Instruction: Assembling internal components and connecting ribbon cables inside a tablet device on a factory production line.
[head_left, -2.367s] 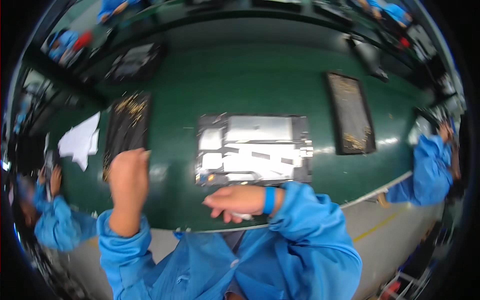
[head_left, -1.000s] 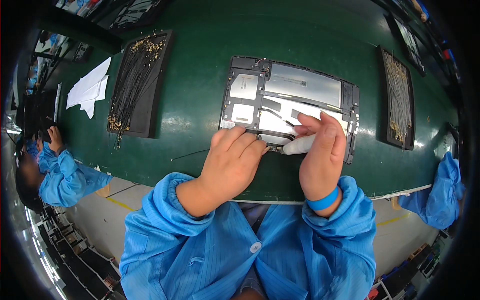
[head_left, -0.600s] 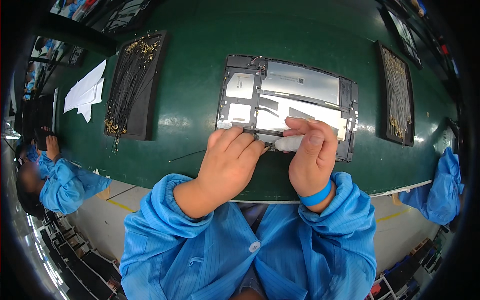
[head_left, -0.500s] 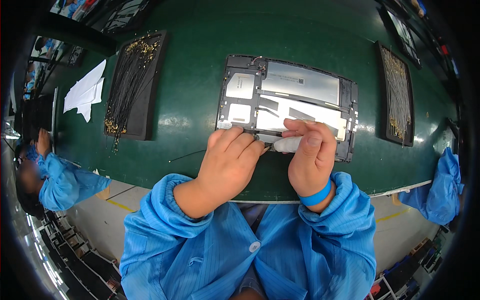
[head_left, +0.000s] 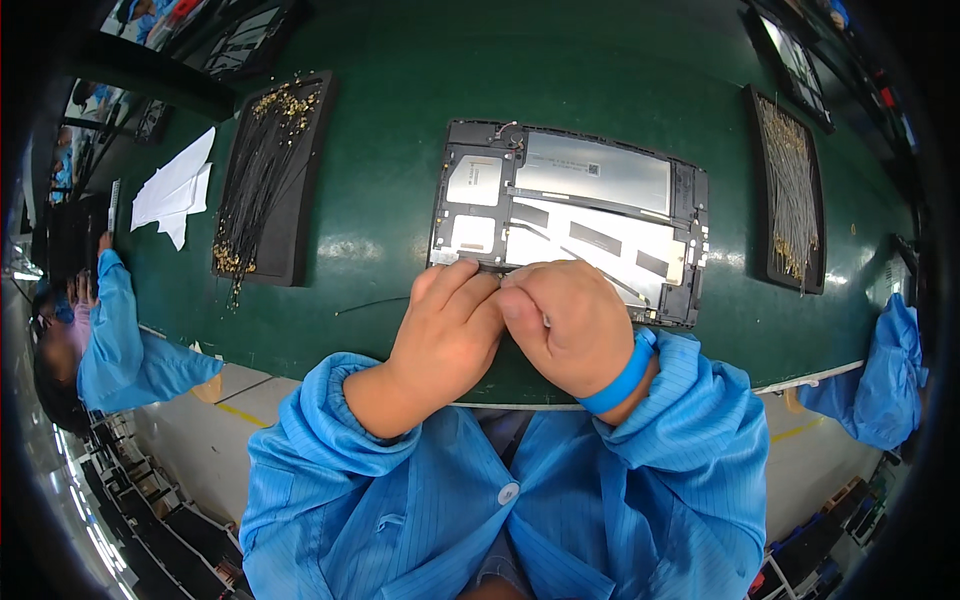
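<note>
An opened tablet-like device (head_left: 595,180) with silver plates and a black frame lies on the green table. Along its near edge my two hands meet. My left hand (head_left: 445,325) is closed, its fingertips at the frame's edge, and a thin black cable (head_left: 372,302) trails out leftward from beneath it. Right against those fingertips, my right hand (head_left: 575,325) is curled shut with thumb and forefinger together. Whatever lies between its fingers is hidden. A blue band (head_left: 622,380) circles my right wrist.
To the left stands a black tray (head_left: 290,220) of black cables with gold ends, beside white paper sheets (head_left: 175,195). Another black tray (head_left: 815,215) at the right holds grey cables. A person in a blue sleeve (head_left: 120,340) is at the far left, another blue garment (head_left: 870,380) at the right.
My right hand has moved left to meet the left one and curled closed; its white-covered finger no longer shows. The left hand has stayed nearly in place. The neighbour's arm at left has shifted.
</note>
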